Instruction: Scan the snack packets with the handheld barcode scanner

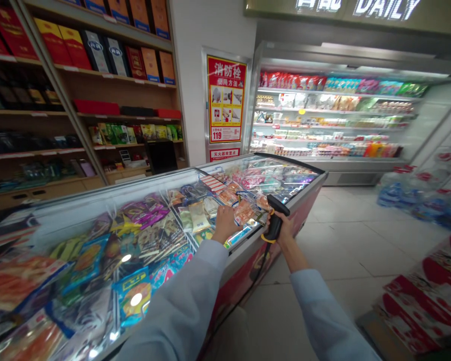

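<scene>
My right hand [284, 229] is wrapped around a black and yellow barcode scanner [273, 226], held upright by the freezer's front edge. A dark cable runs down from the scanner's handle. Over the chest freezer [244, 245], my left hand [225, 223] has its fingers curled in above the packaged food; its fingertips and anything in them are hidden. Just left of that hand lies a pale food bag [198, 216]. Orange-toned clear packs [244, 211] sit between my two hands.
Purple bags [145, 210] and a blue pack [133, 296] lie further left in the freezer. Wooden shelves [128, 118] with boxes stand behind. An open refrigerated case [334, 163] is at the back right. Water bottles [398, 188] and red-white cartons [417, 306] stand on the right.
</scene>
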The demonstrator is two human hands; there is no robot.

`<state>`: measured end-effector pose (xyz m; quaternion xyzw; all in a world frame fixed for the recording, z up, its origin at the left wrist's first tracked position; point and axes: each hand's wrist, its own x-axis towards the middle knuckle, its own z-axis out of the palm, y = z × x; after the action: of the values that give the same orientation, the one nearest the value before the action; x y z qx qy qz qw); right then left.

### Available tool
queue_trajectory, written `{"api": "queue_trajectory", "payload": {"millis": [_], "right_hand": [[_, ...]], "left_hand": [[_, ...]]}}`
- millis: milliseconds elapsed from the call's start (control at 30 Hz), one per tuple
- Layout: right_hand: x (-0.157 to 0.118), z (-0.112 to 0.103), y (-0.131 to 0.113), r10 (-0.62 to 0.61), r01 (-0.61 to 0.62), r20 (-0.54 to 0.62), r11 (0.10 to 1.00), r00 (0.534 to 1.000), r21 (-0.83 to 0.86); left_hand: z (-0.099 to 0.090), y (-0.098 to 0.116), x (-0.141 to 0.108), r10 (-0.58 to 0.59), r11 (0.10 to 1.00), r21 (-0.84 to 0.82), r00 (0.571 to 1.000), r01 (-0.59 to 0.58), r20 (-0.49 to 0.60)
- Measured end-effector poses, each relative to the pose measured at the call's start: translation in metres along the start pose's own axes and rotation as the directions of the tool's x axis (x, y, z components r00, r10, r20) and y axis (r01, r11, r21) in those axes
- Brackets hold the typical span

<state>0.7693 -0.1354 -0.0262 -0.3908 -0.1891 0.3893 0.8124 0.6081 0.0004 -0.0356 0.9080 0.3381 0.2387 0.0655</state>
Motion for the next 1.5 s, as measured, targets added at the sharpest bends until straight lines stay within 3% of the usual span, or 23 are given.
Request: {"api": "queue_trajectory", "payload": {"millis": [200,367,600,767,900,1100,1267,1333,1400,1500], "right_hand": [[-0.004,0.012,0.001,0.004,-0.003,0.042,1.000,0.999,-0.014],[-0.004,0.039,0.010,0.005,-0.007,0.093,1.000,0.996,0.020],[-0.005,0.112,0.042,0.092,-0.101,0.289,0.995,0.953,0.017],[-0.015,0.178,0.075,0.171,-0.200,0.463,0.980,0.870,0.012],[-0.032,0.232,0.110,0.295,-0.328,0.582,0.943,0.758,-0.051],[-0.060,0.293,0.169,0.438,-0.424,0.700,0.881,0.564,-0.210],[-0.068,0.303,0.205,0.549,-0.509,0.712,0.804,0.438,-0.307],[-0.069,0.299,0.211,0.554,-0.517,0.724,0.795,0.410,-0.315],[-0.071,0.295,0.213,0.547,-0.524,0.733,0.796,0.405,-0.304],[-0.076,0.292,0.211,0.532,-0.528,0.726,0.804,0.436,-0.272]], "left_hand": [[-0.034,0.004,-0.004,-0.240,0.961,0.152,0.970,0.232,0.034],[-0.088,-0.034,-0.016,-0.395,0.905,0.198,0.917,0.377,0.060],[-0.189,-0.107,-0.078,-0.552,0.771,0.337,0.831,0.541,-0.071],[-0.231,-0.143,-0.128,-0.529,0.709,0.435,0.826,0.555,-0.193],[-0.240,-0.166,-0.158,-0.504,0.678,0.441,0.809,0.588,-0.304],[-0.234,-0.201,-0.188,-0.527,0.611,0.375,0.712,0.697,-0.464],[-0.229,-0.222,-0.200,-0.493,0.563,0.323,0.623,0.761,-0.608],[-0.228,-0.226,-0.203,-0.473,0.572,0.313,0.616,0.759,-0.629],[-0.227,-0.226,-0.204,-0.456,0.583,0.311,0.619,0.751,-0.639],[-0.226,-0.223,-0.203,-0.467,0.586,0.308,0.623,0.750,-0.628]]}}
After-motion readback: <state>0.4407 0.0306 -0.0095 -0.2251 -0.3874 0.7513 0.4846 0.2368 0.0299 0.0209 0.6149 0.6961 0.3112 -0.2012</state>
